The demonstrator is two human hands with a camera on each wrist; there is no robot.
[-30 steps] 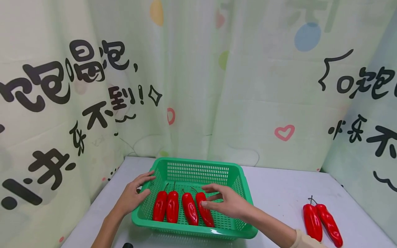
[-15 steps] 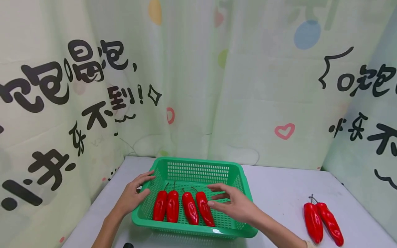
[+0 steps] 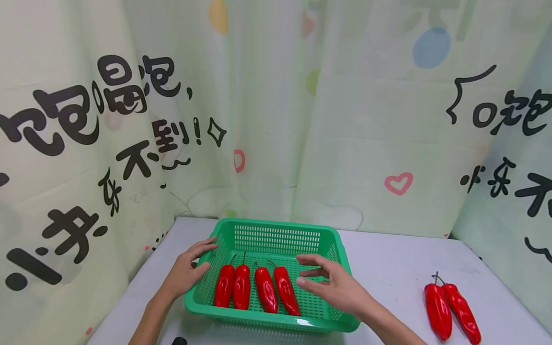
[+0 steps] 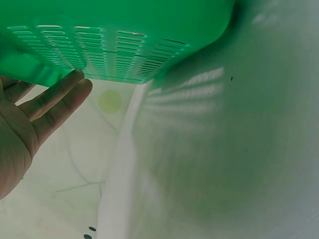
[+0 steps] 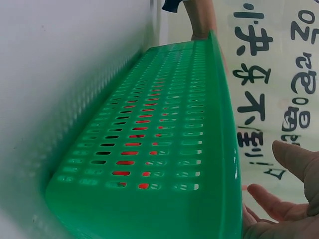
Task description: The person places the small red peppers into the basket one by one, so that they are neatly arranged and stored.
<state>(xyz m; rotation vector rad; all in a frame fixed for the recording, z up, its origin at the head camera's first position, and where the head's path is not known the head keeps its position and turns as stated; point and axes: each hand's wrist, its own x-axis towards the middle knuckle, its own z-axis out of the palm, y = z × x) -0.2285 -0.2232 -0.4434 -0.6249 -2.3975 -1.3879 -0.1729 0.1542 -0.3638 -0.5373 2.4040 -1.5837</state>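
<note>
Right hand [image 3: 338, 287] half-spread, empty, above the green basket [image 3: 276, 223]; left hand [image 3: 186, 272] straight-fingered against its side.

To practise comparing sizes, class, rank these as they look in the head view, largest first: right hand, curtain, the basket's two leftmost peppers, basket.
1. Curtain
2. Basket
3. Right hand
4. Leftmost pepper and second pepper: these look too alike to rank apart.

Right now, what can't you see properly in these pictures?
Black thing, head view: cut off by the bottom edge; can't tell what it is.
Red peppers in the basket, right wrist view: mostly hidden by its wall, just red bits through slots.
Left hand, left wrist view: partly cut off by the left edge.
Writing, head view: cut by right edge.
</note>
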